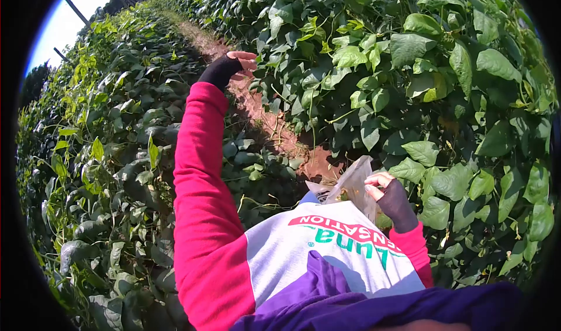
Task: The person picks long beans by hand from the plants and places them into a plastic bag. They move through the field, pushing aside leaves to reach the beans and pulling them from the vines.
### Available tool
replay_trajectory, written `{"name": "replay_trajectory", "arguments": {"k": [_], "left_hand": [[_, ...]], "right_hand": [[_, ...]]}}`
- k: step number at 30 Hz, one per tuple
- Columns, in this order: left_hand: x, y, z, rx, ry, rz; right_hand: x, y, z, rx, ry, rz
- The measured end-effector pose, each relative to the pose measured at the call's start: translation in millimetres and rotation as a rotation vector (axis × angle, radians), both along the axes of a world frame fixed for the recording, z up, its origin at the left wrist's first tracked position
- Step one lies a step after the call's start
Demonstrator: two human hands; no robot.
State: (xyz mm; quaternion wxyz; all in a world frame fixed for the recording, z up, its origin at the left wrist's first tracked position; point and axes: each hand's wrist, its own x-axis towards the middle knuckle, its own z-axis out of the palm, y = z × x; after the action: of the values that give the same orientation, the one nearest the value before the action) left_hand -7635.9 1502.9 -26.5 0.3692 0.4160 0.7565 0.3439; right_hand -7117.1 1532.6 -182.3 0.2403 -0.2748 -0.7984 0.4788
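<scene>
My left hand (243,63), in a black fingerless glove, is stretched out at the upper left, over the dirt path. Its fingers are extended and slightly bent, a little apart, beside the leaves of the right-hand row; I see nothing in them. Close to my waist, my right hand (381,186) wears a dark fingerless glove. Its fingers are curled together at the edge of a clear plastic bag (352,183). What they hold, if anything, cannot be made out. The bag hangs in front of my body with its top raised.
Dense leafy climbing plants (450,97) rise on the right. Another leafy row (111,167) runs along the left. Between them lies a narrow reddish dirt path (272,126). Dark posts (76,11) stand at the far upper left.
</scene>
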Motion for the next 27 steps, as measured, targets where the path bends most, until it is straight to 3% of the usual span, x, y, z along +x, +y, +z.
{"name": "replay_trajectory", "arguments": {"k": [4,6,10,11,14,16,17,18,20,22,24,27], "left_hand": [[33.8,27.1,-76.3,-0.044,-0.132,-0.072],[37.0,39.6,-119.6,0.078,-0.340,-0.124],[46.9,63.5,-210.7,0.251,-0.310,-0.015],[45.1,70.4,-235.6,0.166,-0.253,0.015],[58.0,76.9,-285.5,0.107,-0.439,-0.015],[77.5,92.7,-318.8,0.207,-0.464,0.113],[86.6,104.2,-334.8,0.238,-0.345,0.166],[103.1,97.0,-304.8,0.334,-0.580,-0.009],[107.0,105.5,-332.4,0.350,-0.397,0.098],[106.5,101.3,-328.2,0.202,-0.407,0.123],[108.1,94.5,-325.3,0.264,-0.448,0.154],[94.3,81.2,-326.7,0.375,-0.646,0.014]], "right_hand": [[6.5,-8.3,-3.8,-0.130,-0.085,-0.017],[11.3,-9.7,-7.9,-0.153,-0.069,-0.051],[12.8,-13.1,7.2,-0.108,-0.096,-0.188],[12.4,-13.4,7.9,-0.149,-0.081,-0.219],[4.7,-14.5,11.2,-0.163,-0.088,-0.288],[-9.2,-13.9,15.2,-0.172,-0.076,-0.290],[-17.5,-13.2,17.2,-0.206,-0.098,-0.278],[-26.1,-12.9,18.3,-0.203,-0.101,-0.283],[-46.8,-10.1,21.3,-0.186,-0.088,-0.234],[-66.1,-8.7,19.9,-0.152,-0.081,-0.237],[-84.4,-7.5,24.3,-0.146,-0.072,-0.228],[-107.9,-7.9,23.3,-0.166,-0.062,-0.233]]}}
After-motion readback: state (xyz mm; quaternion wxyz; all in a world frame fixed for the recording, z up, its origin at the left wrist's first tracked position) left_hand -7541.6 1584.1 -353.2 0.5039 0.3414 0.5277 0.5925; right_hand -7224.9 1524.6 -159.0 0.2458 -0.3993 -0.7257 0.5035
